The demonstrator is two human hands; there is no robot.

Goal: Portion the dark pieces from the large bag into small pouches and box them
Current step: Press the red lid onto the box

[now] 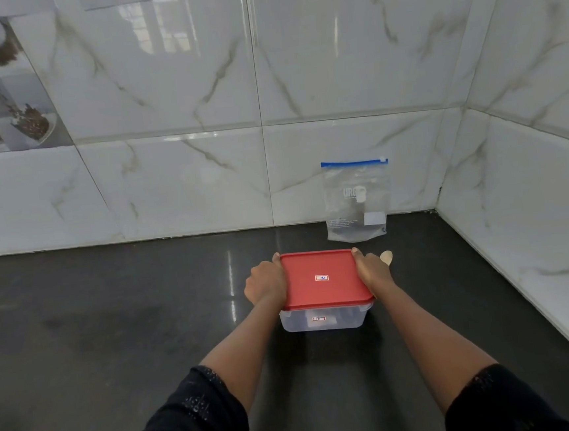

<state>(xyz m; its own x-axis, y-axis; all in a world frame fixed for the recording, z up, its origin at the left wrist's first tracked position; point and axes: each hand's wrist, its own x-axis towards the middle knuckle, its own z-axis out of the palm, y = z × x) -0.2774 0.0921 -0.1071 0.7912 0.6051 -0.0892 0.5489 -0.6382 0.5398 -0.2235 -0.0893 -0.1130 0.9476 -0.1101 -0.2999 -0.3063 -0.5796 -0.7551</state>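
Sleeved arms [197, 408] end in your left hand [265, 282] and right hand [372, 271] gripping the red-lidded box [323, 322] mid-way across the counter [114, 333]; large bag [357, 202] at the back edge seems emptied, so next press the lid [322, 292] shut.

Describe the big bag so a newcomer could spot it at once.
Follow the dark counter back to the marble-tiled wall, near the right corner. There a clear bag stands upright against the tiles, beyond the red-lidded box. Its blue zip strip along the top sets it apart.
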